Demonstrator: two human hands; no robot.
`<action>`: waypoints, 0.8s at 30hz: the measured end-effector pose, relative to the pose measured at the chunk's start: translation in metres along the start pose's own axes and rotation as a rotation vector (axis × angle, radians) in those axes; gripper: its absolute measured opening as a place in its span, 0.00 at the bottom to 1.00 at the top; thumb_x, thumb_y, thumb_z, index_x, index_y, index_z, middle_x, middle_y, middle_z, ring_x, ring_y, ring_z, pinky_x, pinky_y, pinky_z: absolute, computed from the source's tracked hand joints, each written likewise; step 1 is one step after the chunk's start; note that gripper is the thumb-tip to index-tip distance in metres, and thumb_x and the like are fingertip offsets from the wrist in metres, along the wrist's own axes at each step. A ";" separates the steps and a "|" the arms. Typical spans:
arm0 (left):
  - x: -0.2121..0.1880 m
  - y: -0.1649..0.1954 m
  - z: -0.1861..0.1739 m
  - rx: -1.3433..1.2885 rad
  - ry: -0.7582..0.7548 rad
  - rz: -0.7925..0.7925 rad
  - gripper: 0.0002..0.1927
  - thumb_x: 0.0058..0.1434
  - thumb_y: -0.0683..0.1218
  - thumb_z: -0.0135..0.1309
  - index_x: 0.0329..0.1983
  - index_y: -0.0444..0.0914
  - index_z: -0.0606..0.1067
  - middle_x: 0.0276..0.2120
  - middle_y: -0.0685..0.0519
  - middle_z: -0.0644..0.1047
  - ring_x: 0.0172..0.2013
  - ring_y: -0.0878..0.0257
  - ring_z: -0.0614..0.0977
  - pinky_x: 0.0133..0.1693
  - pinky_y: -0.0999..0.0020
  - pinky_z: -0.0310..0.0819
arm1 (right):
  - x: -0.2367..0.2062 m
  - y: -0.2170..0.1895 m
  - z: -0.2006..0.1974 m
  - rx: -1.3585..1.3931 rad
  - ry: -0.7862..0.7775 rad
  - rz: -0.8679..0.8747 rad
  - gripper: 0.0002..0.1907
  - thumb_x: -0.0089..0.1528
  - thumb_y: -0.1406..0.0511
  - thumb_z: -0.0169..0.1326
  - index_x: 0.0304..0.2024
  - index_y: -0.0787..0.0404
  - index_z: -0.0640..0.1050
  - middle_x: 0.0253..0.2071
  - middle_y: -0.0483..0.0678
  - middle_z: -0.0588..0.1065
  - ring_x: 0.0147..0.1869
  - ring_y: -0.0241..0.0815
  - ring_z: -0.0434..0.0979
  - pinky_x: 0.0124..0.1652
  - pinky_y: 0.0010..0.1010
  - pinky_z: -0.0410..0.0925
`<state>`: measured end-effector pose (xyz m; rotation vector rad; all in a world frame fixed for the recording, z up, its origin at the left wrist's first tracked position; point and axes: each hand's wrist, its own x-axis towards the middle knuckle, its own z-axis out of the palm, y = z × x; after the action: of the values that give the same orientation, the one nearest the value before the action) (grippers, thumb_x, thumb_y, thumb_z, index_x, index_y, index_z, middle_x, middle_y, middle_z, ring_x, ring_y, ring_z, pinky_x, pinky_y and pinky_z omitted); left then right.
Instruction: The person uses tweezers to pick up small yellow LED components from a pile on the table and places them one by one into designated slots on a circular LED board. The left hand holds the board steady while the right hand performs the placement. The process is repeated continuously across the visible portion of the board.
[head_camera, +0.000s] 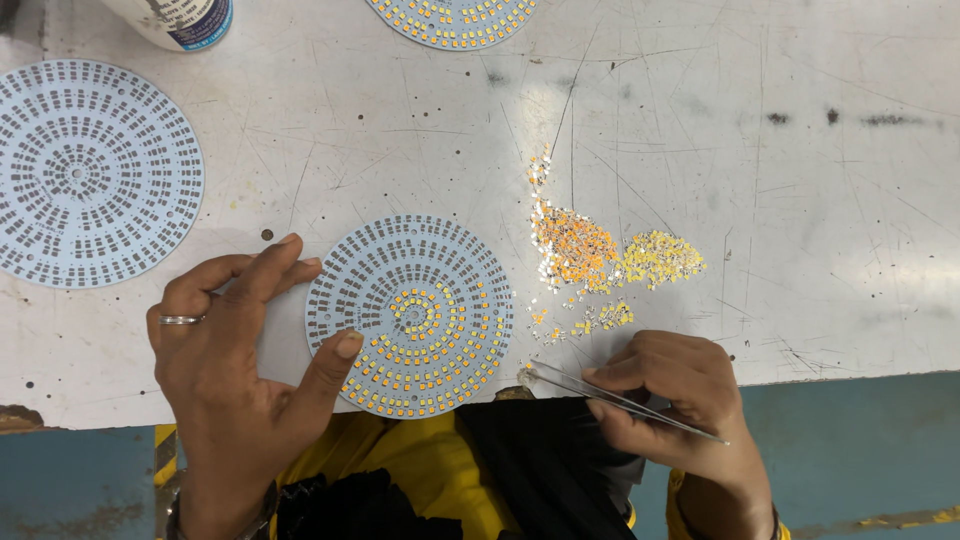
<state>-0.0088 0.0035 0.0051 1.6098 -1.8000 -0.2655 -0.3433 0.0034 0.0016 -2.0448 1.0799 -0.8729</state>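
Head view: round board (410, 315) overhangs table edge (850, 375); tweezers (620, 400) just beside.

Left hand (225, 375): bare, plain silver ring band on one finger, nails short, dark bracelet or strap at wrist, partly cut off by frame edge. Right hand (675, 395): bare, no ring seen, thin dark band at wrist. Clothing below: yellow garment w/ black fabric over it, yellow cuff at right wrist.
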 end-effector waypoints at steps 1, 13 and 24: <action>0.000 0.000 0.000 -0.005 0.002 -0.002 0.34 0.60 0.58 0.63 0.62 0.32 0.73 0.45 0.51 0.83 0.57 0.54 0.73 0.62 0.59 0.58 | 0.000 0.000 0.000 -0.007 0.010 0.020 0.10 0.49 0.69 0.66 0.32 0.64 0.81 0.25 0.46 0.77 0.26 0.36 0.77 0.28 0.25 0.67; -0.002 -0.004 0.002 -0.001 -0.001 0.004 0.33 0.62 0.58 0.63 0.62 0.32 0.73 0.46 0.51 0.83 0.58 0.55 0.73 0.62 0.59 0.57 | 0.001 -0.002 0.002 -0.026 0.010 0.046 0.11 0.50 0.67 0.67 0.33 0.63 0.81 0.24 0.44 0.77 0.24 0.33 0.76 0.24 0.23 0.64; 0.002 0.000 0.000 -0.021 0.002 0.020 0.33 0.60 0.56 0.63 0.61 0.31 0.73 0.45 0.50 0.83 0.56 0.53 0.74 0.61 0.57 0.59 | 0.001 -0.003 0.001 -0.017 0.000 0.031 0.11 0.50 0.68 0.67 0.34 0.64 0.81 0.26 0.46 0.78 0.27 0.35 0.79 0.27 0.24 0.67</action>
<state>-0.0083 0.0019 0.0058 1.5767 -1.8054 -0.2728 -0.3411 0.0041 0.0036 -2.0367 1.1192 -0.8515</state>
